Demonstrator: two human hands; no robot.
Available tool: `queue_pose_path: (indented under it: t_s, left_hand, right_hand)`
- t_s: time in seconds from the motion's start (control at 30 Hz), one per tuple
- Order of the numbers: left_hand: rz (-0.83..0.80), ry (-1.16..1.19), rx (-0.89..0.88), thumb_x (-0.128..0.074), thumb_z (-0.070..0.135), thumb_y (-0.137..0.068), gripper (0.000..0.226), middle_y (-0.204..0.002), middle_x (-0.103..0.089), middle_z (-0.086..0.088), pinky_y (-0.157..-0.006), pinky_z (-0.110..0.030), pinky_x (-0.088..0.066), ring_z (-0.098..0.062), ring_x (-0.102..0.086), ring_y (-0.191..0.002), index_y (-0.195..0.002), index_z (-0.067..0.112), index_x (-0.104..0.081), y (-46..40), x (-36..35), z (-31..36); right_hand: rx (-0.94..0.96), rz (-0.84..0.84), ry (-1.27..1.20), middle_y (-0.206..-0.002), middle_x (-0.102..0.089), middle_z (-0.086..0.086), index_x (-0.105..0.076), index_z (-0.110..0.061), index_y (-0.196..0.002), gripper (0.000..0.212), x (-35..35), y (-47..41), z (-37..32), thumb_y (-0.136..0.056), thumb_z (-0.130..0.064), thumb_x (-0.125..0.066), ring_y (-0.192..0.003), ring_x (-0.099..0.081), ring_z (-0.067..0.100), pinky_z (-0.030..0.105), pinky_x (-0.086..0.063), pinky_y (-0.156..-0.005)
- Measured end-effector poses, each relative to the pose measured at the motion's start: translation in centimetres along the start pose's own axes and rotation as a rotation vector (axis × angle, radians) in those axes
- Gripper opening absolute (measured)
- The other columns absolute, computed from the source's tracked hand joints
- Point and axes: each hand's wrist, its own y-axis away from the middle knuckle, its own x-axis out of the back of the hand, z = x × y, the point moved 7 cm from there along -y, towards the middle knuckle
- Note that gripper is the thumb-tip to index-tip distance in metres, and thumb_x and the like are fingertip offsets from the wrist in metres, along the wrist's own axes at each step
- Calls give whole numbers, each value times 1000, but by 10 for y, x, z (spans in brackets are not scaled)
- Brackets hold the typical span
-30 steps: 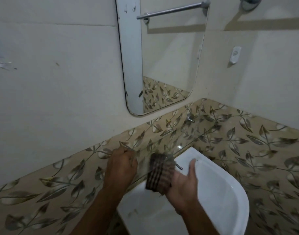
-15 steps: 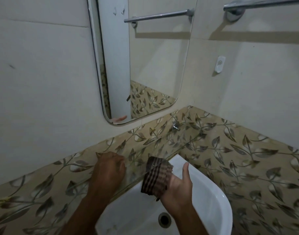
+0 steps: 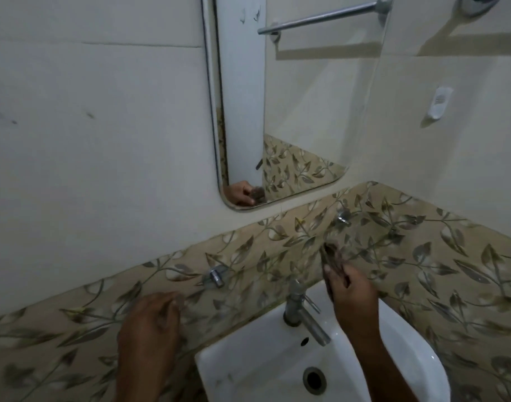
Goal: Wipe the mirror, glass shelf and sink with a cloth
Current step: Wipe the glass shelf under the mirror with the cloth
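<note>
A rounded mirror (image 3: 306, 97) hangs on the cream wall and reflects a hand with the cloth in its lower left corner. Below it a clear glass shelf (image 3: 265, 268) runs along the leaf-patterned tiles on two metal brackets. My right hand (image 3: 350, 294) is shut on a dark checked cloth (image 3: 331, 256) and presses it on the shelf's right part. My left hand (image 3: 152, 323) curls its fingers over the shelf's left end. The white sink (image 3: 248, 369) sits under the shelf, beneath my right forearm.
A steel tap (image 3: 302, 311) stands at the sink's back rim, just left of my right wrist. A shelf bracket (image 3: 216, 277) juts from the tiles. A towel rail (image 3: 474, 4) and a white wall fitting (image 3: 439, 101) are on the right wall. The drain (image 3: 314, 380) is open.
My right hand has carried the cloth from the shelf's middle to its right part, near the corner. The left hand stays at the left end. The tap has come into view.
</note>
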Motion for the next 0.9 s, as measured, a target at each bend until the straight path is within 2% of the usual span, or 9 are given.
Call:
queue_pose_path:
  t_s: [0.03, 0.13, 0.27, 0.37, 0.47, 0.57, 0.67, 0.77, 0.9]
  left_hand:
    - [2, -8, 33, -69, 6, -82, 15, -100, -71, -11, -89, -36, -47, -30, -66, -94, -95, 10, -76, 4, 3, -5]
    - [3, -30, 54, -68, 6, -83, 16, -101, -71, -10, -88, -31, -47, -27, -66, -93, -96, 10, -76, 12, 10, -10]
    - [51, 14, 97, -64, 12, -88, 15, -99, -69, 4, -84, -30, -52, -17, -64, -83, -97, 13, -76, 17, 27, -14]
    - [44, 13, 104, -62, 14, -89, 17, -100, -68, 6, -82, -22, -45, -11, -60, -84, -98, 15, -76, 22, 32, -16]
    - [12, 32, 132, -61, 17, -90, 18, -101, -70, 1, -82, -21, -45, -12, -60, -85, -101, 15, -76, 27, 32, -20]
    - [-5, 51, 127, -62, 15, -90, 17, -100, -70, -1, -83, -25, -48, -15, -62, -85, -100, 13, -76, 33, 33, -20]
    - [-31, 62, 147, -62, 14, -89, 17, -98, -69, -1, -83, -31, -53, -18, -63, -84, -99, 14, -75, 41, 35, -23]
    - [-78, 75, 173, -62, 13, -88, 14, -90, -69, -1, -73, -30, -51, -19, -64, -79, -91, 15, -75, 50, 36, -29]
    - [-118, 68, 184, -63, 13, -88, 15, -93, -72, -7, -72, -28, -46, -23, -64, -79, -96, 12, -75, 69, 40, -33]
  right_hand:
    - [84, 23, 48, -86, -67, 7, -70, -8, -97, 10, -5, -10, -5, -96, -10, -60, -81, -62, 21, 26, -50, -68]
    - [230, -76, 304, -128, -63, 12, -62, -8, -131, 39, -42, -35, -5, -94, -5, -56, -118, -56, 30, 44, -48, -102]
    - [353, -286, 470, -139, -57, 21, -62, -2, -130, 46, -104, -30, -12, -89, -17, -45, -127, -54, 38, 44, -39, -109]
    - [390, -399, 468, -148, -48, 17, -57, -5, -136, 43, -140, -4, -29, -95, -11, -46, -136, -46, 34, 40, -33, -116]
    - [466, -400, 356, -142, -55, 15, -66, -8, -126, 37, -159, 36, -53, -90, -9, -61, -132, -52, 32, 39, -32, -115]
    - [543, -355, 283, -129, -66, 14, -72, -8, -117, 34, -171, 78, -83, -82, -6, -69, -119, -63, 31, 42, -41, -106]
    - [581, -380, 214, -123, -70, 10, -75, -10, -110, 33, -182, 114, -105, -79, -9, -63, -114, -67, 27, 45, -47, -102]
    - [687, -472, 41, -120, -71, 12, -74, -5, -108, 34, -182, 148, -127, -88, -21, -51, -114, -65, 25, 34, -44, -105]
    - [762, -428, -123, -118, -71, 12, -70, -2, -115, 46, -153, 169, -131, -107, -30, -35, -116, -56, 15, 22, -36, -108]
